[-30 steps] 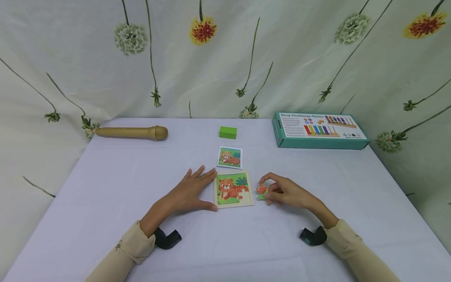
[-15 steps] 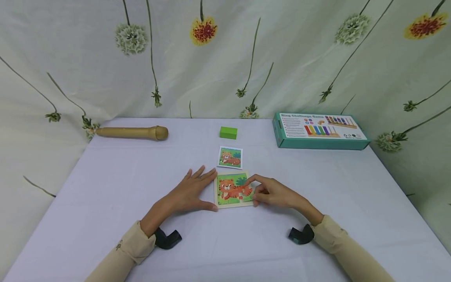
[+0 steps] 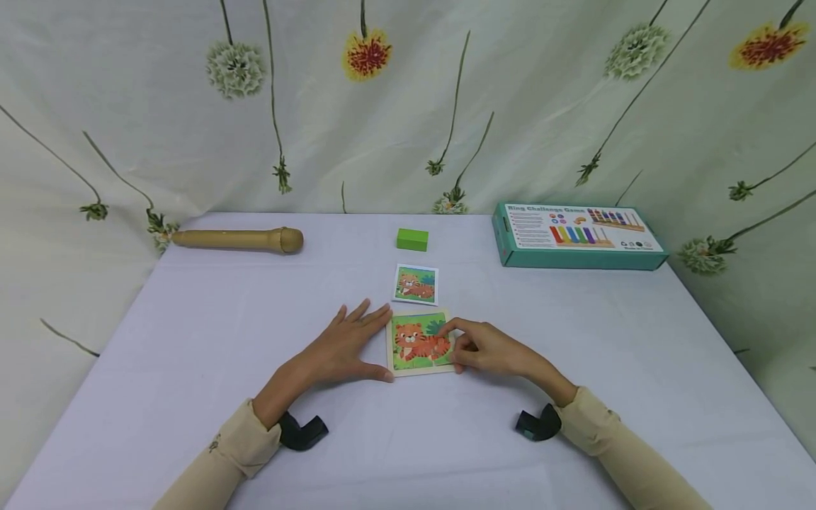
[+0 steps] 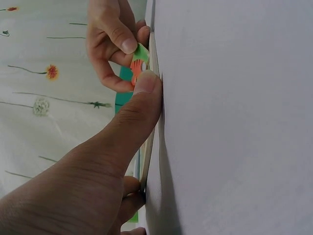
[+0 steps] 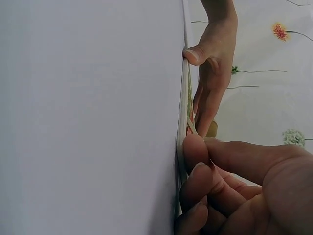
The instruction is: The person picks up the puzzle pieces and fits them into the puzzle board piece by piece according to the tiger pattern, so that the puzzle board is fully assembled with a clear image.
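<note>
A square wooden puzzle board [image 3: 417, 372] with a tiger picture lies flat on the table. My left hand [image 3: 341, 348] spreads its fingers beside it, thumb and fingertips touching its left edge and corners. At the board's lower right, my right hand [image 3: 487, 348] pinches an orange and green puzzle piece [image 4: 139, 61] between thumb and fingers. In the left wrist view this piece is tilted, one side raised above the board. The right wrist view shows its thin edge, partly hidden by my fingertips. Just behind the board lies a small card [image 3: 416, 285] with the same tiger picture.
Behind the card sits a green block [image 3: 412, 240]. A teal Ring Challenge Game box [image 3: 580, 237] lies at the back right, and a brown microphone-shaped stick [image 3: 239, 240] at the back left. A flower-printed cloth [image 3: 408, 106] hangs behind the white-covered table [image 3: 408, 453].
My right hand has moved left, carrying the puzzle piece from beside the board onto its lower right gap. The left hand has stayed in place.
</note>
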A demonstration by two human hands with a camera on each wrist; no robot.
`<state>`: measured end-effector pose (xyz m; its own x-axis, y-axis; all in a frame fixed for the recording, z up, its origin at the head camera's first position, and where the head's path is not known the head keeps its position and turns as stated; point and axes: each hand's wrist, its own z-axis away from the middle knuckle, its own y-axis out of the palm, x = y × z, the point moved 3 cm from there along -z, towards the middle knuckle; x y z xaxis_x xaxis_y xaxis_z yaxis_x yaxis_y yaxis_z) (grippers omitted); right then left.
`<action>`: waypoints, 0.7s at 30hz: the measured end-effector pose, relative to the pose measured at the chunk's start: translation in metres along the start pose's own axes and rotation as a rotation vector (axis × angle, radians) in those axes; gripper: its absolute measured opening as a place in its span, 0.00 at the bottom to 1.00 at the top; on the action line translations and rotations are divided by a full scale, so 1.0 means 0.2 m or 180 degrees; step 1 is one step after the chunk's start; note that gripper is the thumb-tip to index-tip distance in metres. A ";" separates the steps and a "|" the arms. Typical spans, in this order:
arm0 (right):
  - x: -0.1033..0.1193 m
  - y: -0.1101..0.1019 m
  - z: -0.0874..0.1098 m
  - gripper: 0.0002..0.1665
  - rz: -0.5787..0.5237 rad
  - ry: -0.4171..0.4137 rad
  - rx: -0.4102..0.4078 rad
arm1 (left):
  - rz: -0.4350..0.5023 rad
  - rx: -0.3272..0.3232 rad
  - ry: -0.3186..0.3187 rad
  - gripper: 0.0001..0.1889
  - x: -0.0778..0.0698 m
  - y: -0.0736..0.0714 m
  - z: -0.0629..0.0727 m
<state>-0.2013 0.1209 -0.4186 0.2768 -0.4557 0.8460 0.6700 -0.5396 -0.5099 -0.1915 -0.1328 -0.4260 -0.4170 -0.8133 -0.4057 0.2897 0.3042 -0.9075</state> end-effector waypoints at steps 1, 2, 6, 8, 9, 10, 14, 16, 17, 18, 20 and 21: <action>0.00 0.00 0.00 0.20 0.0008 0.0013 -0.0003 | 0.0005 -0.0003 0.0004 0.60 0.00 0.00 0.00; 0.00 0.00 0.00 0.20 0.0015 0.0024 -0.0007 | 0.0007 -0.0003 0.0003 0.60 0.00 0.00 0.00; 0.02 0.01 -0.01 0.20 0.0016 0.0072 -0.0008 | 0.0010 0.0000 0.0007 0.60 0.00 0.00 0.00; 0.02 0.01 0.00 0.19 0.0018 0.0086 -0.0016 | 0.0016 -0.0003 0.0006 0.60 0.00 0.00 0.00; 0.02 0.01 0.00 0.19 0.0024 0.0089 -0.0019 | 0.0021 -0.0006 0.0004 0.60 0.00 0.00 0.00; 0.03 0.01 0.00 0.19 0.0026 0.0089 -0.0022 | 0.0019 -0.0009 0.0000 0.60 0.00 0.00 0.00; 0.03 0.01 -0.01 0.19 0.0045 0.0065 -0.0029 | 0.0019 -0.0017 0.0006 0.60 -0.01 -0.01 0.01; 0.03 0.01 -0.01 0.19 0.0058 0.0049 -0.0031 | 0.0024 -0.0015 0.0021 0.59 -0.01 -0.01 0.01; 0.03 0.00 -0.01 0.19 0.0076 0.0036 -0.0034 | 0.0029 -0.0015 0.0030 0.59 -0.01 -0.01 0.01; 0.03 0.00 -0.01 0.19 0.0097 0.0023 -0.0045 | 0.0037 -0.0016 0.0037 0.59 -0.01 -0.01 0.01; 0.03 0.00 -0.01 0.19 0.0168 -0.0007 -0.0071 | 0.0042 -0.0015 0.0042 0.59 0.00 -0.01 0.01; 0.03 0.00 -0.01 0.19 0.0204 -0.0020 -0.0085 | 0.0043 -0.0017 0.0042 0.59 0.00 -0.01 0.01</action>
<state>-0.2006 0.1170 -0.4144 0.3228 -0.4856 0.8124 0.6323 -0.5281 -0.5669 -0.1905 -0.1337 -0.4241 -0.4244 -0.8026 -0.4192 0.2908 0.3176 -0.9025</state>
